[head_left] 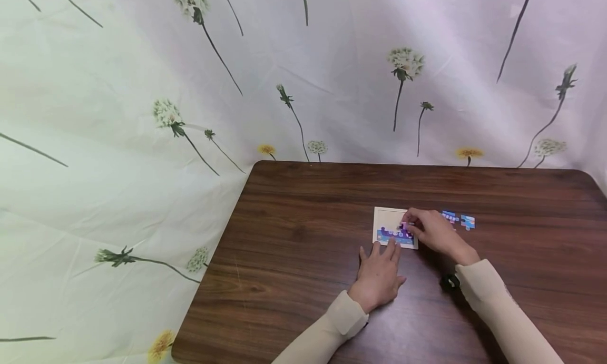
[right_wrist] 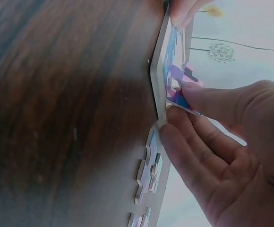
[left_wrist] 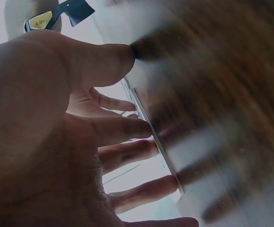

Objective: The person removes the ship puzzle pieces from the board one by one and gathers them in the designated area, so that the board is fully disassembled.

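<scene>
puzzle piece (head_left: 404, 226) sits over the right part of a pale tray (head_left: 389, 217), toward three o'clock from its middle, pinched between the thumb and fingers of the right hand (head_left: 436, 232). the right wrist view shows it tilted against the tray's plane; how much of it touches the pieces beneath cannot be told. holding it near one border probably leaves its outline free for fine turning beside the joined pieces (head_left: 391, 235), which line the tray's six o'clock side. the left hand (head_left: 378, 274) grasps nothing: its fingers are spread, with some tips against the tray's near edge at six o'clock, likely to keep it from sliding on the table (head_left: 303, 258). loose pieces (head_left: 468, 222) lie outside the tray, between two and three o'clock, presumably within easy reach of the right hand. the right forearm enters from four o'clock, its hand aimed toward ten, the remaining fingers extended near the tray's right edge; the left forearm slants in from seven o'clock, palm down, thumb out toward three.
</scene>
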Demonstrator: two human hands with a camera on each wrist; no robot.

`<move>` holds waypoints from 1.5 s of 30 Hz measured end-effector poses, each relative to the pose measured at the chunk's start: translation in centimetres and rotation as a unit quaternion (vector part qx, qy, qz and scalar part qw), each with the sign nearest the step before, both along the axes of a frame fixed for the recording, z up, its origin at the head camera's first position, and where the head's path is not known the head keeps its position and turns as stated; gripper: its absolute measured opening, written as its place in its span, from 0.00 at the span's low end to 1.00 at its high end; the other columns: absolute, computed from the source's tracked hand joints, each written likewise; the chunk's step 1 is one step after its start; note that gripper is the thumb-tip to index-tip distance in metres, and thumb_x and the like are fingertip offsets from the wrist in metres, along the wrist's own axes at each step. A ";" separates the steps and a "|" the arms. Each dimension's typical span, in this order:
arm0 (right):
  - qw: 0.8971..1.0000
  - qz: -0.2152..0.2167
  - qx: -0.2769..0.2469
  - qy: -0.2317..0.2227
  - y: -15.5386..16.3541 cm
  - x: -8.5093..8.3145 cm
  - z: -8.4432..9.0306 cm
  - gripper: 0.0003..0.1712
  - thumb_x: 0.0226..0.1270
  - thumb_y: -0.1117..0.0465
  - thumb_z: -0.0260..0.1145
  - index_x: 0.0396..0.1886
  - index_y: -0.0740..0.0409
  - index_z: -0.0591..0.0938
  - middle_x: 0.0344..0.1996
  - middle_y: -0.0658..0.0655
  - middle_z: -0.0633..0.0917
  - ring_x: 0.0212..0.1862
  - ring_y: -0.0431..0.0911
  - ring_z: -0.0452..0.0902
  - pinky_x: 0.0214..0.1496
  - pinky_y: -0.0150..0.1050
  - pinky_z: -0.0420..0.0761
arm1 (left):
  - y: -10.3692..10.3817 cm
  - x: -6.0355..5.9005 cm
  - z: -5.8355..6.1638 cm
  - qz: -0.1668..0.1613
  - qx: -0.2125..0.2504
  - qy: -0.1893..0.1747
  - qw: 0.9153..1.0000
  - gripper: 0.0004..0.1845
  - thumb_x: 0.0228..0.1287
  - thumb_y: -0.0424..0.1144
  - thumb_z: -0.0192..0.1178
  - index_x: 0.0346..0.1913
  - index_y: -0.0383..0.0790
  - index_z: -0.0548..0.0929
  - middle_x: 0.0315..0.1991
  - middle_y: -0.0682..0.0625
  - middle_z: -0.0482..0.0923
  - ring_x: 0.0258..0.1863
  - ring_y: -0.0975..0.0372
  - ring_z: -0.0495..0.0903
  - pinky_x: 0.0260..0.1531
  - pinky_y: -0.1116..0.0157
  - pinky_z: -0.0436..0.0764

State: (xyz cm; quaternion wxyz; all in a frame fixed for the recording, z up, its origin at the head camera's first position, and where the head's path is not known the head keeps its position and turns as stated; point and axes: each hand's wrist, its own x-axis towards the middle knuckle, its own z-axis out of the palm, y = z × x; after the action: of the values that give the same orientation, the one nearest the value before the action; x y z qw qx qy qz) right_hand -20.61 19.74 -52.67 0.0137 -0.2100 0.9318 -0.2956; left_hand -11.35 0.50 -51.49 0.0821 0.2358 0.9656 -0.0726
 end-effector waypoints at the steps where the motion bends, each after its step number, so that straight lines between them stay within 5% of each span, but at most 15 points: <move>1: 1.000 -0.001 0.001 0.004 0.0 0.1 0.0 0.06 0.71 0.67 0.69 0.44 0.56 0.85 0.36 0.55 0.89 0.36 0.45 0.82 0.41 0.49 0.86 | 0.0 0.0 0.1 0.000 0.002 0.000 1.000 0.40 0.73 0.66 0.56 0.82 0.54 0.63 0.83 0.59 0.58 0.75 0.55 0.67 0.66 0.42 0.78; 14: 0.999 0.013 -0.043 -0.009 0.5 0.2 0.5 0.02 0.72 0.69 0.67 0.42 0.61 0.82 0.37 0.58 0.90 0.40 0.48 0.86 0.45 0.50 0.88 | 0.1 -0.1 0.1 -0.002 -0.001 0.007 1.000 0.39 0.73 0.66 0.56 0.81 0.55 0.65 0.82 0.60 0.59 0.73 0.55 0.68 0.63 0.41 0.80; 20: 0.998 0.013 -0.061 0.000 0.9 0.3 0.2 0.02 0.73 0.68 0.68 0.42 0.62 0.82 0.36 0.58 0.91 0.39 0.48 0.87 0.36 0.38 0.83 | 0.1 -0.1 0.0 -0.005 0.001 0.008 1.000 0.40 0.73 0.66 0.56 0.81 0.54 0.65 0.82 0.59 0.60 0.74 0.55 0.68 0.63 0.41 0.80; 45: 0.988 -0.121 -0.090 -0.019 8.0 3.9 -0.1 0.12 0.78 0.60 0.65 0.49 0.65 0.85 0.35 0.65 0.91 0.27 0.33 0.85 0.27 0.32 0.83 | 0.0 0.0 0.0 0.012 0.016 -0.011 1.000 0.40 0.74 0.65 0.55 0.82 0.54 0.61 0.83 0.60 0.56 0.75 0.55 0.66 0.62 0.34 0.78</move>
State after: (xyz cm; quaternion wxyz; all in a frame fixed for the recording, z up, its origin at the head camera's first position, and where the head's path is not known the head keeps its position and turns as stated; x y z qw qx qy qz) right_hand -16.69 27.75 -52.74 -0.0232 -0.0907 0.9195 -0.3817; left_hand -11.31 0.47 -51.52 0.0900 0.2266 0.9683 -0.0537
